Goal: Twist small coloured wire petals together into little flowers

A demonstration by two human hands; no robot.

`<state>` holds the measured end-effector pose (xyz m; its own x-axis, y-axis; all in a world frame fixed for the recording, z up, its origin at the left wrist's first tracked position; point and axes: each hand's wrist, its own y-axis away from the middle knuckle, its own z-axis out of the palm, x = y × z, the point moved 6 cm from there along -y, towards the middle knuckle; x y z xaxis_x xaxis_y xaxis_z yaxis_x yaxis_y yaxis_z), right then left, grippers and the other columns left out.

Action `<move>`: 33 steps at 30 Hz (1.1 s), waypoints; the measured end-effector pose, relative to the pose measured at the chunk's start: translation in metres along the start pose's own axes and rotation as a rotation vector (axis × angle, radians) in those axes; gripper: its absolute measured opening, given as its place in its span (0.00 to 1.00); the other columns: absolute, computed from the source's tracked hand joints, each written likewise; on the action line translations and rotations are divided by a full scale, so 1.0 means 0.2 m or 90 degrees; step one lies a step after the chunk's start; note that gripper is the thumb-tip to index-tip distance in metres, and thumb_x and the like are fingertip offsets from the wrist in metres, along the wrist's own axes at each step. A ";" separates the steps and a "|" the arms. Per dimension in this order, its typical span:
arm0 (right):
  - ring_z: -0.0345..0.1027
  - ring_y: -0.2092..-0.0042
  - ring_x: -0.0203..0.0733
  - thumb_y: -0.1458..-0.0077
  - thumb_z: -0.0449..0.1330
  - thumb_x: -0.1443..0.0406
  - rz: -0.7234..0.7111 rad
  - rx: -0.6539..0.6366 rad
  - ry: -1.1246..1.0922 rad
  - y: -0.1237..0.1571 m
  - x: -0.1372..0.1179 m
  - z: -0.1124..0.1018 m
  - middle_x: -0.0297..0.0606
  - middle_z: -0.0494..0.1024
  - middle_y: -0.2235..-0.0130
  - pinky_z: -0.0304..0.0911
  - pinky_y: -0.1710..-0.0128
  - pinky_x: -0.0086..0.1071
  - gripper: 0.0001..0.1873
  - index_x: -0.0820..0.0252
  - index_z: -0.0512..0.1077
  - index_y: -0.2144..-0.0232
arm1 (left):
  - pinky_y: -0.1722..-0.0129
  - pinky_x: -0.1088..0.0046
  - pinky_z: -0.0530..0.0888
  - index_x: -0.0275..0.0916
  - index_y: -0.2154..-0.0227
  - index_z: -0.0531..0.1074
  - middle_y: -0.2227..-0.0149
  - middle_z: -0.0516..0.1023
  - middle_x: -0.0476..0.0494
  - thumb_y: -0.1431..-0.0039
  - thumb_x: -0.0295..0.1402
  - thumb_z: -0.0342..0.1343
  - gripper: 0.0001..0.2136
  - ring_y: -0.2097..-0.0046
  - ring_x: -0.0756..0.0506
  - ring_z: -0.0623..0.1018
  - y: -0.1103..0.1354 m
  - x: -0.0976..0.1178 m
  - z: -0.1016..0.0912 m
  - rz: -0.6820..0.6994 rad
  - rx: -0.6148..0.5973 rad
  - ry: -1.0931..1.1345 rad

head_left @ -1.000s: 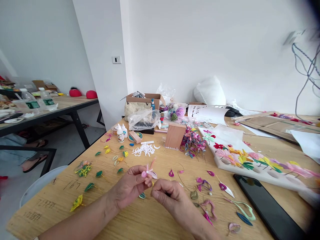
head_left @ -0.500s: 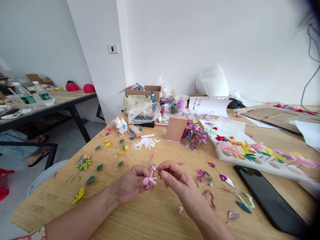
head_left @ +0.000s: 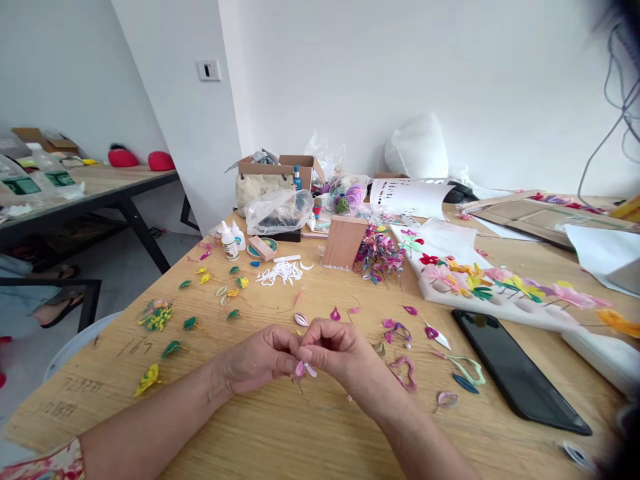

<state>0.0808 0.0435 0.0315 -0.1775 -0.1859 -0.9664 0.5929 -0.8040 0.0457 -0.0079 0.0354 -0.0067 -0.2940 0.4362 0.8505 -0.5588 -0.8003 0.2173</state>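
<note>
My left hand (head_left: 257, 359) and my right hand (head_left: 340, 353) meet over the wooden table (head_left: 260, 433), fingertips pinched together on a small pink paper flower (head_left: 303, 369). A single pink-and-white petal (head_left: 301, 319) lies on the table just beyond my fingers. Loose magenta petals (head_left: 335, 314) and curled pink and purple paper pieces (head_left: 397, 330) lie to the right of my hands.
A black phone (head_left: 515, 373) lies at the right. A white foam board (head_left: 480, 290) carries several paper flowers. Behind stand a wooden block (head_left: 343, 243), white paper strips (head_left: 281, 272), glue bottles (head_left: 229, 241) and a cardboard box (head_left: 277, 167). Green and yellow leaves (head_left: 173, 348) are scattered left.
My right hand dropped the striped petal it held and came down to join the left on the pink flower. Both hands sank closer to the table; the view shifted left and down.
</note>
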 end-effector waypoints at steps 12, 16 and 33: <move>0.54 0.78 0.29 0.52 0.56 0.54 0.011 -0.020 0.110 0.01 -0.01 -0.03 0.28 0.62 0.80 0.50 0.78 0.24 0.17 0.63 0.65 0.78 | 0.72 0.75 0.62 0.39 0.81 0.75 0.77 0.70 0.50 0.60 0.29 0.64 0.03 0.72 0.51 0.69 -0.01 0.06 -0.02 0.094 -0.009 0.049; 0.52 0.79 0.27 0.53 0.58 0.55 0.020 -0.030 0.069 0.00 0.00 -0.01 0.27 0.61 0.81 0.49 0.79 0.24 0.16 0.63 0.65 0.78 | 0.71 0.74 0.63 0.38 0.82 0.74 0.78 0.69 0.50 0.61 0.30 0.64 0.04 0.73 0.51 0.68 -0.01 0.06 -0.02 0.092 -0.002 0.055; 0.56 0.81 0.26 0.63 0.64 0.57 0.060 -0.010 -0.057 0.01 0.03 -0.01 0.28 0.66 0.82 0.53 0.80 0.23 0.15 0.63 0.68 0.81 | 0.67 0.68 0.68 0.39 0.78 0.74 0.75 0.70 0.49 0.52 0.27 0.58 0.03 0.69 0.47 0.71 0.00 0.06 0.02 0.139 -0.076 0.037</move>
<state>0.0821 0.0418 0.0250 -0.1892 -0.3103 -0.9316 0.6219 -0.7720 0.1309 -0.0082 0.0398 0.0049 -0.4595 0.2833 0.8417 -0.5636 -0.8255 -0.0299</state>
